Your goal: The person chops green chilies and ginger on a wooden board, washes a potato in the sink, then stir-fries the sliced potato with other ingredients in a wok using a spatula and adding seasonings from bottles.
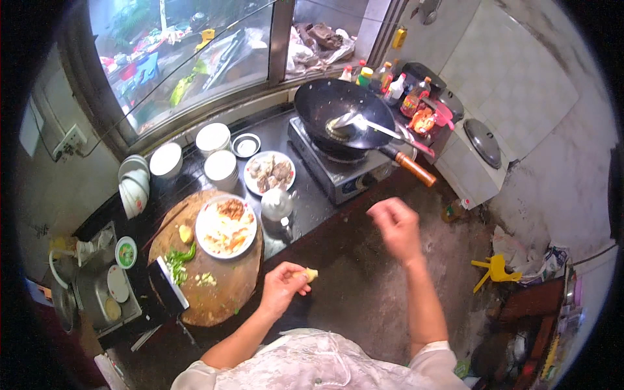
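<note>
My left hand [284, 287] holds a small yellowish piece, apparently ginger [309, 275], between thumb and fingers, just off the right edge of a round wooden chopping board [224, 292]. My right hand [396, 226] is raised over the floor below the wok handle [414, 168], its fingers curled and blurred; whether anything is in it cannot be told. On the board lie a plate of sliced food [226, 226], chopped green pepper [178, 263], minced garlic [206, 279], another ginger piece [185, 233] and a cleaver [168, 287] at the left edge. A metal spatula [380, 127] rests in the black wok [317, 107].
The wok sits on a gas stove [341, 183]. Stacked white bowls [222, 168], a plate of meat pieces [269, 173] and a white teapot [277, 204] stand between stove and board. Seasoning bottles [396, 90] stand behind the wok. A sink [97, 292] is at far left.
</note>
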Available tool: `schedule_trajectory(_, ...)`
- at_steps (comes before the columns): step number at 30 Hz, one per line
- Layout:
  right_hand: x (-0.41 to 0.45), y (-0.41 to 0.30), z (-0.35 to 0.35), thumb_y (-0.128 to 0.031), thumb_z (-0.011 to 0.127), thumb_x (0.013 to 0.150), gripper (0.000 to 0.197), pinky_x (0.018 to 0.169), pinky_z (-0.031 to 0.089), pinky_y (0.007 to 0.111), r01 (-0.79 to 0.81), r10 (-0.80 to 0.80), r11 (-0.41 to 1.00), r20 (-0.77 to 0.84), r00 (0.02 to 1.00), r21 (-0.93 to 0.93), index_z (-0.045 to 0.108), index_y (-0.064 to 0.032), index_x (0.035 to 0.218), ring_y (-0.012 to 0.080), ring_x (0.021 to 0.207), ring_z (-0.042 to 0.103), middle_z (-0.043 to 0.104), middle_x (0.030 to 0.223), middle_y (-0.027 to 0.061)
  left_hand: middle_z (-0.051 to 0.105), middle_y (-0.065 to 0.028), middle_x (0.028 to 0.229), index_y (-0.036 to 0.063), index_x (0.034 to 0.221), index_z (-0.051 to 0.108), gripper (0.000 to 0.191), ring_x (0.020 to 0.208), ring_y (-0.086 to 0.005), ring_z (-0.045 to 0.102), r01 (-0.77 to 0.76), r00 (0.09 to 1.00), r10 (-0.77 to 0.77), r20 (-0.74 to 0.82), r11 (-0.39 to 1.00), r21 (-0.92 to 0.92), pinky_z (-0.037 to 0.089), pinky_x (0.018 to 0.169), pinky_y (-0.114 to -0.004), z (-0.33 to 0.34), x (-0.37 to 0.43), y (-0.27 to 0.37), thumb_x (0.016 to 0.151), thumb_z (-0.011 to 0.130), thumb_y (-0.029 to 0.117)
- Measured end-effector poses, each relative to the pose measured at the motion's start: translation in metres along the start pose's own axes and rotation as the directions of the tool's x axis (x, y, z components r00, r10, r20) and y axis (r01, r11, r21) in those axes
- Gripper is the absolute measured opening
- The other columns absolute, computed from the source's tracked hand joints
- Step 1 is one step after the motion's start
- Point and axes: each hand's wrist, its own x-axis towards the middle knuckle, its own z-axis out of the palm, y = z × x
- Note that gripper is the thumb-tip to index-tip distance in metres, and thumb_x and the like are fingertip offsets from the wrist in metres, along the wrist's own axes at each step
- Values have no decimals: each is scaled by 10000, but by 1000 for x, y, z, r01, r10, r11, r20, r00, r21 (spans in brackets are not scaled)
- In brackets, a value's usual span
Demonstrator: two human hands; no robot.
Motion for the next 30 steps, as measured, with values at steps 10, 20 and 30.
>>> schedule_trajectory(10,172,163,-122,-124,712,704,531,878,448,427,207,-79,648,206,975,-733,515,-147,1196,333,1022,546,594,1086,126,654,-92,825,-4,975,588,169,609,-111,600,-46,997,45,-69,999,-13,484,539,-225,56,83,15,855,651,96)
schedule_trajectory(20,220,152,-151,-171,652,773,345,725,513,432,246,8,621,320,947,-744,548,-203,1100,322,846,641,638,973,94,654,-103,849,-18,965,565,144,617,-121,606,-150,930,136,-341,989,-15,491,541,-228,88,108,7,852,622,50)
schedule_trajectory(30,269,183,-146,-169,668,743,391,744,504,393,387,-120,761,473,873,-521,609,-244,1123,276,873,635,653,924,75,653,-98,838,-10,965,564,145,605,-126,611,-247,854,192,-483,968,-53,481,516,-225,157,129,-19,847,618,53)
